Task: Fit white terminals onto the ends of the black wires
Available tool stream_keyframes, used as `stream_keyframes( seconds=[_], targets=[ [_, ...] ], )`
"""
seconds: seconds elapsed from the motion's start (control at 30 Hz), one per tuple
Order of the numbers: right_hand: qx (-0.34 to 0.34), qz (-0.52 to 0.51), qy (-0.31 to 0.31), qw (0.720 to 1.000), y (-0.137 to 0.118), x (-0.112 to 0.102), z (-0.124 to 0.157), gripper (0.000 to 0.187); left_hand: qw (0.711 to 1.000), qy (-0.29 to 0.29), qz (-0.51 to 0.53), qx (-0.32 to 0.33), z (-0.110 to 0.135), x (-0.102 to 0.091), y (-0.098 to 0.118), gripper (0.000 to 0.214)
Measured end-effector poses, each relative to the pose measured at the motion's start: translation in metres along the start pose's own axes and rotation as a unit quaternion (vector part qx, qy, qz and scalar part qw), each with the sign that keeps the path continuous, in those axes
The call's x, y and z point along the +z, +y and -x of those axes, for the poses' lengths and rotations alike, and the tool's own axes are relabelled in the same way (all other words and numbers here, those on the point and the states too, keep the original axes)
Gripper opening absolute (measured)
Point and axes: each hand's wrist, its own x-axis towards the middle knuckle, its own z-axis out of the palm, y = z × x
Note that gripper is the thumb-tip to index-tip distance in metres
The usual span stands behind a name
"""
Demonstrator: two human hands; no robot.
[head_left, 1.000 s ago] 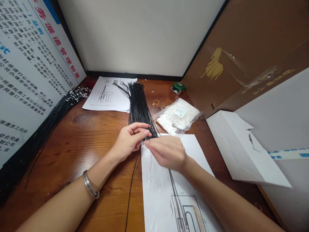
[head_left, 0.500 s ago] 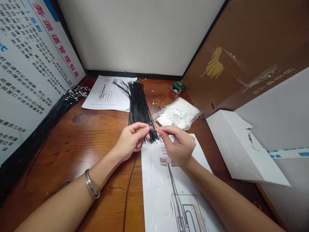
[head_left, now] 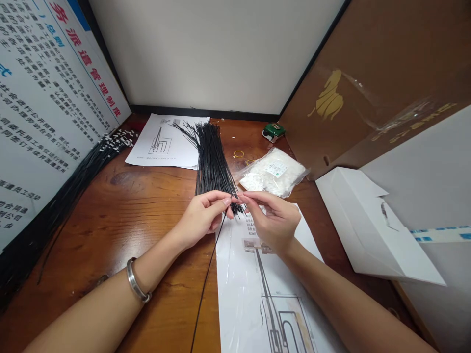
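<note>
My left hand (head_left: 200, 218) pinches the end of a single thin black wire (head_left: 206, 284) that trails down toward me across the table. My right hand (head_left: 274, 220) is closed in a pinch right beside it, fingertips meeting the wire's tip; whatever small part it holds is too tiny to make out. Just beyond both hands lies a thick bundle of black wires (head_left: 211, 157). Under my right wrist is a plastic-covered drawing sheet (head_left: 253, 289). A clear bag of small white parts (head_left: 274, 174) lies to the right of the bundle.
A second drawing sheet (head_left: 165, 142) lies at the back. More black wires with white ends (head_left: 81, 171) run along the printed board on the left. A green tape measure (head_left: 274, 131), rubber bands (head_left: 238, 154), a brown cardboard wall and a white paper bag (head_left: 368, 225) stand on the right.
My right hand lifted off the plastic-covered sheet and came up to meet my left fingertips. One wire now hangs from the left pinch, swung slightly right.
</note>
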Motion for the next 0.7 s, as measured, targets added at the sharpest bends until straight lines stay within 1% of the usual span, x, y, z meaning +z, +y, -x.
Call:
stream_keyframes(
  seconds=[0.13, 0.33, 0.43, 0.6, 0.7],
  targets=[
    [-0.031, 0.016, 0.005, 0.999, 0.0014, -0.0009, -0.0021, 0.015, 1.0, -0.006, -0.009, 0.005, 0.0013, 0.0007, -0.0007, 0.015],
    [-0.066, -0.019, -0.035, 0.997, 0.0028, -0.0016, -0.003, 0.021, 0.998, -0.012, -0.057, 0.03, 0.0034, -0.0001, -0.0014, 0.018],
    [-0.061, -0.022, -0.045, 0.997, 0.002, -0.0016, -0.0012, 0.023, 0.996, -0.014, -0.074, 0.037, 0.004, -0.0009, -0.0022, 0.018],
    [-0.02, -0.03, -0.048, 0.998, 0.0015, -0.0014, 0.0018, 0.03, 0.995, -0.015, -0.093, 0.033, 0.0036, -0.0013, -0.0022, 0.018],
    [-0.016, -0.04, -0.051, 0.998, 0.0027, -0.0018, 0.002, 0.031, 0.992, -0.01, -0.123, 0.038, 0.0035, -0.0003, -0.0013, 0.02]
  ],
)
